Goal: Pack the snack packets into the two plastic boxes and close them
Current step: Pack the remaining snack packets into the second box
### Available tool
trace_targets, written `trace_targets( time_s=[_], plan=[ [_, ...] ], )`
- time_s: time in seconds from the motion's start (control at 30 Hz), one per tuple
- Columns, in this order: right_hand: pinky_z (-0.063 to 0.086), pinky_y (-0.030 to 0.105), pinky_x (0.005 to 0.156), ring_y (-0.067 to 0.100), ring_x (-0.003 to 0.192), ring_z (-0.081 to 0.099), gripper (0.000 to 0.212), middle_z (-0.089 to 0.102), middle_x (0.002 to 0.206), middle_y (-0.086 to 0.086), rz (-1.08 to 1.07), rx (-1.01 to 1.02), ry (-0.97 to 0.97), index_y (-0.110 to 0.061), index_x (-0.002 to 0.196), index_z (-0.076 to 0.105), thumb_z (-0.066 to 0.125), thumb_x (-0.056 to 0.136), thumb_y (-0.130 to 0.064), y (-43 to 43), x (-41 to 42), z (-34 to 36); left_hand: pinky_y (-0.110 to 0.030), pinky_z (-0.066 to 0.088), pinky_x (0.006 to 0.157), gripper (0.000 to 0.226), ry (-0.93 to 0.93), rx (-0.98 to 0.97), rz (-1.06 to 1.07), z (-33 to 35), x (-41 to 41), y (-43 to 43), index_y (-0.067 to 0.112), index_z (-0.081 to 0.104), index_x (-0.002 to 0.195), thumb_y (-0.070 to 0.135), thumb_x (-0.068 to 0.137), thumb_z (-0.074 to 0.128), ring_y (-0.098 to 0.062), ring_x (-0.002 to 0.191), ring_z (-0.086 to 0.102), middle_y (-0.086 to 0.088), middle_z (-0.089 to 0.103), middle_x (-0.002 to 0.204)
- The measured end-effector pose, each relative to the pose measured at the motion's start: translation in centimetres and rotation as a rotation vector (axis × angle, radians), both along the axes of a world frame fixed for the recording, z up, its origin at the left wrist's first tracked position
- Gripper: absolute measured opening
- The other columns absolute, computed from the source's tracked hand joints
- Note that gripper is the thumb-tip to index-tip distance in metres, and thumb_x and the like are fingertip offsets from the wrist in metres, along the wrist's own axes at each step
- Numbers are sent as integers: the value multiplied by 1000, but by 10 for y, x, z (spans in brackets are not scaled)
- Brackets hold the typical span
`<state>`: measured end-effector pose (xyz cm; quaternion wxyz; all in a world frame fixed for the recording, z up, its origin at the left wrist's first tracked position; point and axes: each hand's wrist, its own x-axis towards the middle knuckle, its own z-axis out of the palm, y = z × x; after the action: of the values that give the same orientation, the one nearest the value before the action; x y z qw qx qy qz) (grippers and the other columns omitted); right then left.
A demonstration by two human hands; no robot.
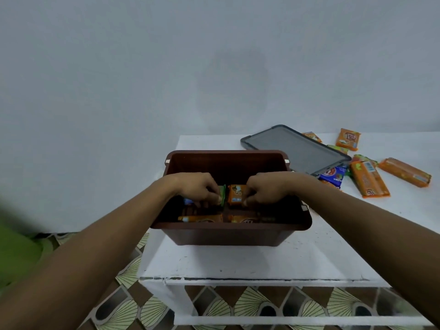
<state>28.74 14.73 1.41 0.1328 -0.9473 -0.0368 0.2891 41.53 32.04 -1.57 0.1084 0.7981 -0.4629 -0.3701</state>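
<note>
A brown plastic box (228, 235) stands open on the white table (250, 263). Both my hands reach down inside it. My left hand (198, 186) pinches a green packet (222, 194) held on edge. My right hand (266, 189) grips a small orange packet (235, 195) right beside it. Several more orange packets (202, 219) lie on the box floor beneath. A grey lid (295, 150) lies flat behind the box to the right. Only one box is in view.
Loose snack packets are scattered at the right of the table: a blue one (332, 176), two long orange ones (369, 179) (404, 172), and a small orange one (348, 139). Patterned floor tiles (133, 303) show below, and a grey wall stands behind.
</note>
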Motion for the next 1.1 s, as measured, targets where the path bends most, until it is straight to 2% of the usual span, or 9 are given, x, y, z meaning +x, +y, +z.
trace_targets(
  time_s=[0.13,0.37,0.47,0.53,0.63,0.77,0.9,0.97,1.1],
  plan=[
    [49,26,83,13,95,65,25,69,105,-1,-19,138,-47,-16,117,66,50,100,-24,-20,-11,26,-36,57,81,27,-47,-75,-23,15,-2,-11,20,68,111,37,97,53,-18,86,69,-2,72,97],
    [55,30,89,19,101,68,21,72,104,6,-389,605,-253,-12,104,69,49,100,-15,-105,-68,41,-28,50,70,21,-145,-345,18,45,-40,-76,24,68,108,36,95,56,-8,68,61,7,66,82],
    [54,32,81,19,91,68,19,73,93,4,-531,449,-361,-12,95,70,51,98,-14,-159,-103,20,-29,48,76,18,-225,-437,8,50,-61,-114,21,71,101,34,94,59,-10,78,61,8,66,86],
    [49,31,77,21,87,64,18,70,90,4,-541,162,-425,-11,90,67,52,96,-16,-196,-123,-2,-31,48,77,16,-303,-527,42,54,-78,-139,19,71,95,31,93,61,-13,82,61,4,68,87],
    [42,20,73,21,90,56,21,66,107,9,-483,-207,-385,-7,101,65,48,96,-17,-237,-146,-35,-22,43,69,14,-316,-597,54,63,-111,-176,19,67,94,30,94,60,-10,80,58,4,66,89],
    [30,42,114,25,142,28,56,29,157,3,-482,-223,-286,-21,151,28,41,100,-38,-258,-168,-71,-20,42,70,25,-260,-410,-21,49,-155,-227,20,69,104,39,96,54,-7,87,57,8,65,98],
    [40,38,100,23,130,33,64,35,148,5,-482,-271,-497,-25,151,24,42,96,-53,-264,-194,-89,-38,46,77,36,-364,-186,27,-11,-187,-268,9,65,100,41,98,47,-27,95,59,-7,62,97],
    [43,33,93,21,123,33,62,37,139,5,-505,-275,-537,-26,145,34,46,93,-57,-268,-209,-95,-46,41,96,36,-492,-94,83,-42,-197,-274,13,60,115,41,98,45,-31,119,48,-8,55,122],
    [45,36,98,23,130,30,64,30,146,4,-635,-180,-591,-27,139,42,57,86,-60,-274,-222,-106,-57,28,111,42,-574,-268,236,-80,-211,-265,28,45,138,30,97,52,-27,137,31,6,36,144]
  ],
)
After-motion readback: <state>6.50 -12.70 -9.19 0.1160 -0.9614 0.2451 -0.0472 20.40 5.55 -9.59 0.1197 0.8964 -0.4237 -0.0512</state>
